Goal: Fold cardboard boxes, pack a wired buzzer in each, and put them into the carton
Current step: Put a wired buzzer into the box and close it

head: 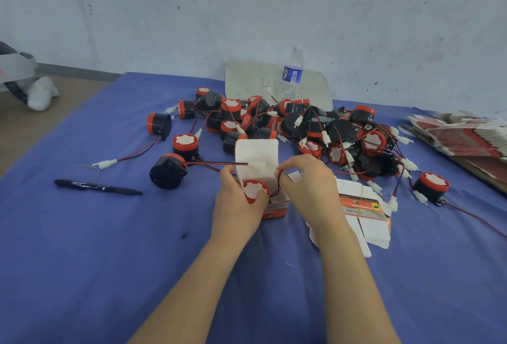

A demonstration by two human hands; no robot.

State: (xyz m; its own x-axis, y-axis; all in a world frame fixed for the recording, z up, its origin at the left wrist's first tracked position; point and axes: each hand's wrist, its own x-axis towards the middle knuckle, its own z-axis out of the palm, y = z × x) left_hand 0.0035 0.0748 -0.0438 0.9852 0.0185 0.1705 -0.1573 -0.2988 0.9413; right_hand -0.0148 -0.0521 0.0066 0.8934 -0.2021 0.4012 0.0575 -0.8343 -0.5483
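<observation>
A small red-and-white cardboard box stands open on the blue cloth, its white lid flap raised. A red-and-black buzzer sits in its mouth. My left hand grips the box and buzzer from the left. My right hand pinches the buzzer's red and black wire at the box's right edge. A heap of several loose wired buzzers lies just behind. A bundle of flat box blanks held by a rubber band lies right of my right hand. No carton is in view.
A black pen lies at the left on the blue cloth. A water bottle stands by a white board at the wall. More stacked flat blanks fill the right edge. A lone buzzer lies at the right.
</observation>
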